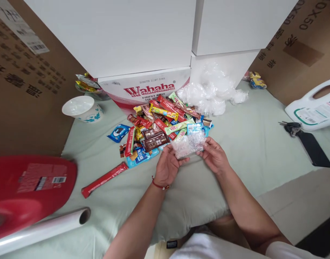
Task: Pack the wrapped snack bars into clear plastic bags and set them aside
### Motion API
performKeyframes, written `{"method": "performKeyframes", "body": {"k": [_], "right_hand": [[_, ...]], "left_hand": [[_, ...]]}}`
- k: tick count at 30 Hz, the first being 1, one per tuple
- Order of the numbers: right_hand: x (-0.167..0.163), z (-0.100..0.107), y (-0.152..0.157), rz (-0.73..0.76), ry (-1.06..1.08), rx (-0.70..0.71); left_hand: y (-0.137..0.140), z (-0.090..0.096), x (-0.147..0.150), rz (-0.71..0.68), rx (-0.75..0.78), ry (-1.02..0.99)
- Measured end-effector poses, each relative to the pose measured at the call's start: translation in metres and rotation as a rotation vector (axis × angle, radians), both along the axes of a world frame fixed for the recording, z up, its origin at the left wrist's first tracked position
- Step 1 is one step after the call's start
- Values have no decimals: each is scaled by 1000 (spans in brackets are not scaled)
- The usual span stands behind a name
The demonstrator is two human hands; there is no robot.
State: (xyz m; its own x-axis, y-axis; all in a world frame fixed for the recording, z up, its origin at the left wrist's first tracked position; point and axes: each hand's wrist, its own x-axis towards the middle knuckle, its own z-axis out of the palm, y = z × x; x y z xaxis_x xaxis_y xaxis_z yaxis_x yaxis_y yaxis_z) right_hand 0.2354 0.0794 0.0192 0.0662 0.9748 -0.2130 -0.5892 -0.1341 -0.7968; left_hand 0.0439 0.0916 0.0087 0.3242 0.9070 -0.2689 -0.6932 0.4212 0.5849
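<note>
Between my two hands is a clear plastic bag (188, 144), crinkled and see-through. My left hand (169, 163) grips its left edge, with a red cord bracelet at the wrist. On the bag's right edge, my right hand (214, 155) pinches with thumb and fingers. Just beyond lies a heap of wrapped snacks: red bars, green wafer packs (178, 126), a yellow stick pack (164, 112) and dark brown chocolate packs (155, 141). A blue cookie pack (118, 133) sits at the heap's left. One long red bar (104, 179) lies apart, nearer to me.
A Wahaha carton (151, 86) stands behind the heap, with bunched clear plastic bags (213, 93) to its right. Left are a paper bowl (82, 109), a red jug (32, 190) and a film roll (46, 230). Right are a white detergent jug (316, 106), keys (291, 128) and a phone (314, 149).
</note>
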Motion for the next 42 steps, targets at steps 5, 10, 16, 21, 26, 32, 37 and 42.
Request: {"method": "performKeyframes", "body": {"k": [5,10,16,21,26,32,37,42], "right_hand": [[-3,-5,2,-40,-24,-23],[-5,-7,2,-58,-38,-15],[-9,-6,0,-34,-79,-5],[-9,-10,-2,-47,-167,-20],[-6,4,-18,-329,-698,155],[-14,14,-24,50,-1059,437],[-12,1,-25,83,-774,217],[-14,6,-29,24,-856,304]], "left_hand": [[-3,-2,0,-135,76,118],[-1,-3,2,-112,74,245],[0,-3,5,-79,51,244],[1,-5,6,-15,67,261],[-2,-4,5,-66,88,292],[-7,1,7,-149,192,289],[-7,-1,6,-138,196,294],[-7,-5,6,-181,202,289]]}}
